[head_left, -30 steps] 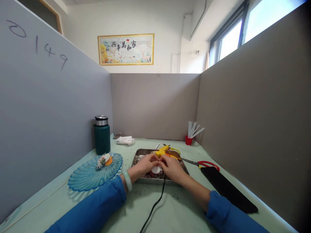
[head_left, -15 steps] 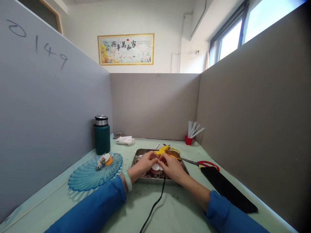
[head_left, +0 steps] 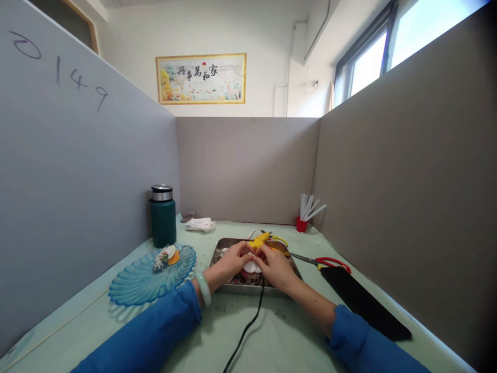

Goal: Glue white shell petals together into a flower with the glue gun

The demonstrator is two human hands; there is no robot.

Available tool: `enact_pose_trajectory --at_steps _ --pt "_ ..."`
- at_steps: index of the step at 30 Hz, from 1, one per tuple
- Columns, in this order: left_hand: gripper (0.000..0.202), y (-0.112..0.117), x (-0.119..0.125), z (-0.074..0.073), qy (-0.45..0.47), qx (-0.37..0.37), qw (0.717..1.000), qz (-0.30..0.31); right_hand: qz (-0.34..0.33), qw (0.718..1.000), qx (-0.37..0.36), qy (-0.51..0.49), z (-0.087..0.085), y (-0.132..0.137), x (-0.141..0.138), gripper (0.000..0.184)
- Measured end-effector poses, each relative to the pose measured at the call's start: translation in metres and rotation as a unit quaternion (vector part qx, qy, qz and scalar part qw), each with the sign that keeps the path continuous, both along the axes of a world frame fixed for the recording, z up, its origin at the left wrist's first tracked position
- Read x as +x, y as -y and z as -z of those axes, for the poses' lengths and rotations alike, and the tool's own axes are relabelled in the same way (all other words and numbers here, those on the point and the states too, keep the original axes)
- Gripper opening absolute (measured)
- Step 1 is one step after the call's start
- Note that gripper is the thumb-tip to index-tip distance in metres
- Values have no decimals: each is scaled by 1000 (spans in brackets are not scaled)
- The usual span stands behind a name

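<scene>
Both hands meet over a metal tray [head_left: 220, 242] of small shells. My left hand [head_left: 229, 263] and my right hand [head_left: 276, 268] pinch a white shell [head_left: 251, 267] between their fingertips, holding it just above the tray. A yellow glue gun [head_left: 261, 240] lies across the tray right behind my fingers, and its black cord [head_left: 244, 332] trails toward me over the green table.
A blue glass plate [head_left: 143, 282] with a few shells sits at the left, a dark green flask [head_left: 163, 216] behind it. Red-handled scissors [head_left: 328, 262] and a black flat slab [head_left: 365, 303] lie at the right. A red cup of glue sticks [head_left: 303, 221] stands in the far corner. Grey partitions enclose three sides.
The hands have stayed nearly still over the tray. The white shell has shifted slightly between the fingertips.
</scene>
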State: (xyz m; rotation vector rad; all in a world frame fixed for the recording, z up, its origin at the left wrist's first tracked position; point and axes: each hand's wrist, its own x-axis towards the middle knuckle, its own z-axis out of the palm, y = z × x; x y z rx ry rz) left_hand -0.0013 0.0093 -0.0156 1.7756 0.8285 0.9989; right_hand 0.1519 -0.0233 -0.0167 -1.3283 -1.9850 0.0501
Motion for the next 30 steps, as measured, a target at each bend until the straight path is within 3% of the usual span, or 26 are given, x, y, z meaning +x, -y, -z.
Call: enact_pose_trajectory --at_steps 14,30 --pt "15 -2 -1 -1 -13 32 999 -4 -18 1000 6 -15 -1 0 -1 17" --pt "24 -3 0 4 -16 -6 1000 -10 -6 1000 -9 -16 -1 0 -1 19"
